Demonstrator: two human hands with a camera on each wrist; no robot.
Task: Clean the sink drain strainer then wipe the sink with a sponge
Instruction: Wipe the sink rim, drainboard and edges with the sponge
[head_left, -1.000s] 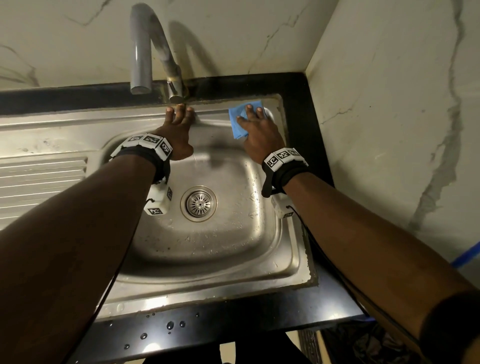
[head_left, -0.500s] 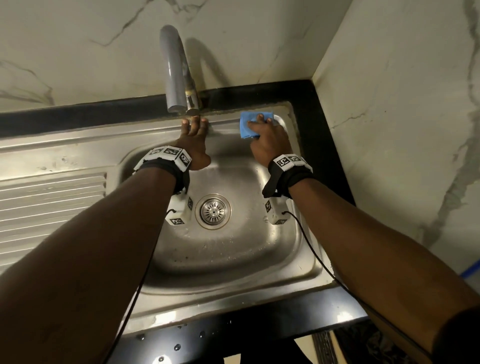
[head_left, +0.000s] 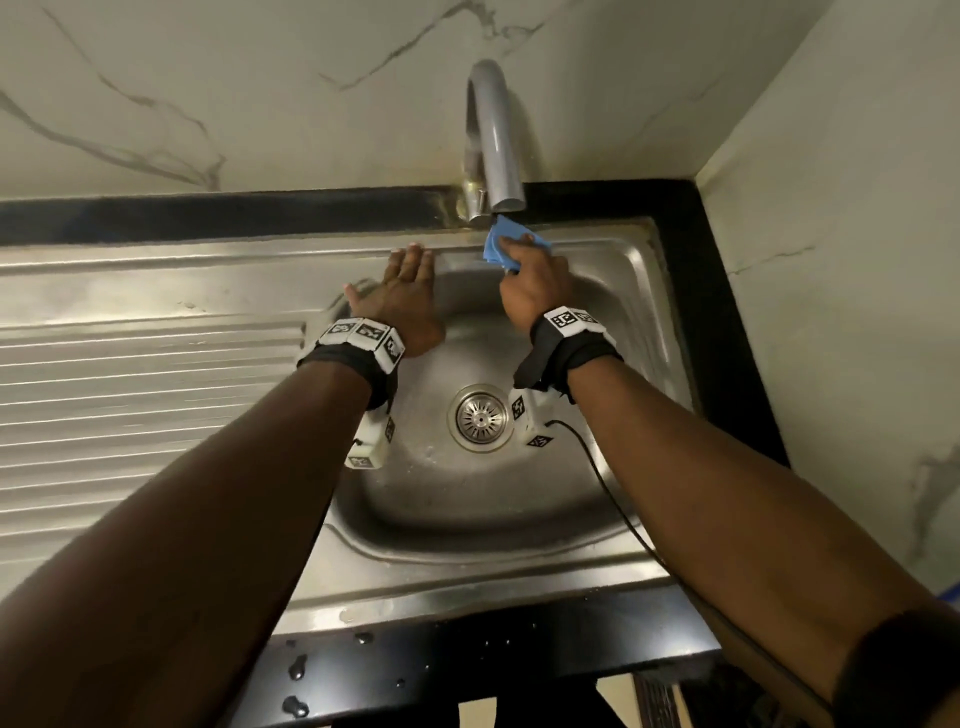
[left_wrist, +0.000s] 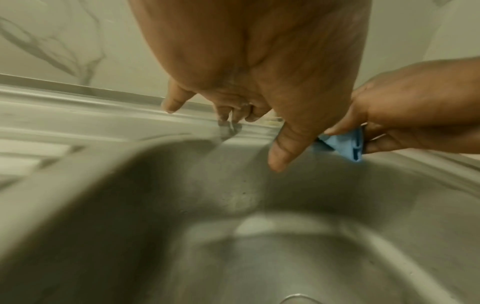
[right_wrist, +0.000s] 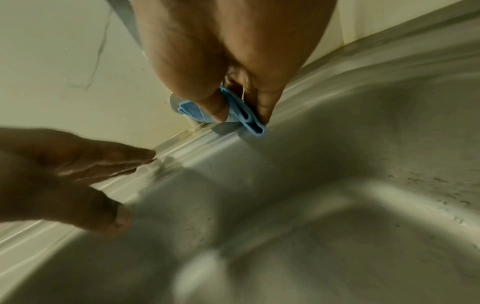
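Two hands working: right hand (head_left: 532, 288) pinching sponge (head_left: 501, 244), wiping sink (head_left: 631, 291) rim below faucet (head_left: 493, 140); left hand (head_left: 405, 301) flat, released; strainer (head_left: 480, 415) seated, looking done.

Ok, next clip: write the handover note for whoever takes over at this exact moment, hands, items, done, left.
Left hand: open, fingers flat on the back rim of the stainless steel sink.
Right hand: grips the folded blue sponge cloth at the back rim, just below the grey curved tap.
Round metal drain strainer: seated in the drain, no debris visible on it.
Done: strainer looks finished; wiping is under way.
Left: the rest of the rim, basin walls and floor, where droplets show.
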